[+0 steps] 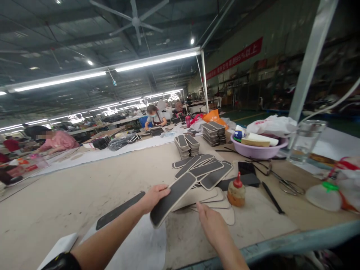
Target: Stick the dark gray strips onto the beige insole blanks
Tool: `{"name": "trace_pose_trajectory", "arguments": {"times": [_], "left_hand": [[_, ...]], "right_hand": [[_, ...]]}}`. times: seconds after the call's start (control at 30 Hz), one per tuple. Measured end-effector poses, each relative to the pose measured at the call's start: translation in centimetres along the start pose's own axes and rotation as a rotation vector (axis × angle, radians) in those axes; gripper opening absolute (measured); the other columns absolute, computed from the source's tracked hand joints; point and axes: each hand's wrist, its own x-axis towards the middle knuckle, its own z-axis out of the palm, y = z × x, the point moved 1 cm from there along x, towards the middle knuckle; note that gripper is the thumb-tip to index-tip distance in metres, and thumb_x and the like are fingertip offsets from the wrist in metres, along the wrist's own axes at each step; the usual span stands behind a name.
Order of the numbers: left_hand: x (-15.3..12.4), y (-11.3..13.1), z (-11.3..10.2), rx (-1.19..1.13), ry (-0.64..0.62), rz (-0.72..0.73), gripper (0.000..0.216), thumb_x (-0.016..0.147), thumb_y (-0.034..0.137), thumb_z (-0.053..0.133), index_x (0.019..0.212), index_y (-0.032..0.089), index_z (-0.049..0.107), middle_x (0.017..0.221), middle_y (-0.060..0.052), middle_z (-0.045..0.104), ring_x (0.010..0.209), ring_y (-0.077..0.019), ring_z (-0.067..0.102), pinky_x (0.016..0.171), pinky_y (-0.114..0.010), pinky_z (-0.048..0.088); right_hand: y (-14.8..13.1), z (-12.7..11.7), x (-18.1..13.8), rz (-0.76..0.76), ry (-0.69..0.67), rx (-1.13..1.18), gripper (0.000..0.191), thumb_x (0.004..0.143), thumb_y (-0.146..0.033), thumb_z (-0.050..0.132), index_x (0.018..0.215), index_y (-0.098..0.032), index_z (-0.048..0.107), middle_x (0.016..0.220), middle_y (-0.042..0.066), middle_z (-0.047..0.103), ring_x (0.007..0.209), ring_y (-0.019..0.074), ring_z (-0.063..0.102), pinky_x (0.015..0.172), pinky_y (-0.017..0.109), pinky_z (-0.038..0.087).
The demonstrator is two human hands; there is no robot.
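My left hand is closed on a long dark grey pad with a pale edge, holding it tilted above the table. Just right of the pad's lower end is my right hand, whose fingers point at the pad; I cannot tell whether they touch it. Behind the pad, several similar dark pads fan out over pale beige pieces. A black strip lies flat on the table left of my left hand.
A small glue bottle with a red cap stands right of the pads. Neat pad stacks, a purple bowl, scissors, a black pen and a glass sit further back. Other people work at far tables.
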Motion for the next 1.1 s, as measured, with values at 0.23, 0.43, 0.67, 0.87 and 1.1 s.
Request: {"name": "trace_pose_trajectory", "arguments": {"times": [0.23, 0.43, 0.67, 0.87, 1.1], "left_hand": [[12.9, 6.8, 0.7, 0.466, 0.198, 0.258, 0.046, 0.081, 0.039, 0.050, 0.115, 0.009, 0.055, 0.102, -0.011, 0.063, 0.086, -0.0196, 0.059, 0.079, -0.030, 0.044], [13.5, 4.6, 5.1, 0.826, 0.038, 0.426, 0.044, 0.073, 0.045, 0.059, 0.104, 0.015, 0.062, 0.102, -0.009, 0.061, 0.091, -0.0219, 0.056, 0.086, -0.032, 0.040], [8.3, -2.5, 7.9, 1.210, -0.160, 0.444, 0.065, 0.059, 0.047, 0.071, 0.113, 0.017, 0.053, 0.105, -0.011, 0.058, 0.097, -0.0272, 0.053, 0.082, -0.033, 0.042], [8.6, -1.6, 7.1, 1.170, -0.179, 0.412, 0.069, 0.057, 0.045, 0.071, 0.117, 0.018, 0.051, 0.103, -0.009, 0.059, 0.094, -0.0249, 0.054, 0.079, -0.030, 0.043], [4.6, -1.4, 4.5, 1.241, -0.203, 0.480, 0.023, 0.076, 0.019, 0.043, 0.077, 0.014, 0.065, 0.080, -0.010, 0.062, 0.078, -0.0212, 0.058, 0.071, -0.032, 0.044]], "right_hand": [[-1.8, 1.8, -0.8, -0.176, -0.077, -0.114, 0.046, 0.090, -0.043, 0.025, 0.083, -0.019, 0.063, 0.079, 0.007, 0.068, 0.076, 0.0176, 0.061, 0.065, 0.025, 0.037], [-1.3, 3.1, -1.6, -0.252, -0.193, -0.191, 0.031, 0.084, -0.035, 0.041, 0.088, -0.017, 0.066, 0.084, 0.009, 0.069, 0.084, 0.0205, 0.062, 0.073, 0.026, 0.041], [-1.1, 3.1, -2.4, -0.302, -0.212, -0.237, 0.025, 0.082, -0.032, 0.045, 0.082, -0.017, 0.065, 0.080, 0.008, 0.068, 0.079, 0.0220, 0.063, 0.070, 0.028, 0.042], [-1.3, 2.9, -2.1, -0.306, -0.213, -0.243, 0.026, 0.082, -0.032, 0.045, 0.087, -0.018, 0.066, 0.082, 0.008, 0.068, 0.083, 0.0217, 0.062, 0.072, 0.028, 0.042], [-1.6, 1.7, -1.5, -0.316, -0.160, -0.156, 0.032, 0.082, -0.028, 0.043, 0.106, -0.020, 0.063, 0.099, 0.006, 0.067, 0.094, 0.0207, 0.059, 0.083, 0.028, 0.040]]}}
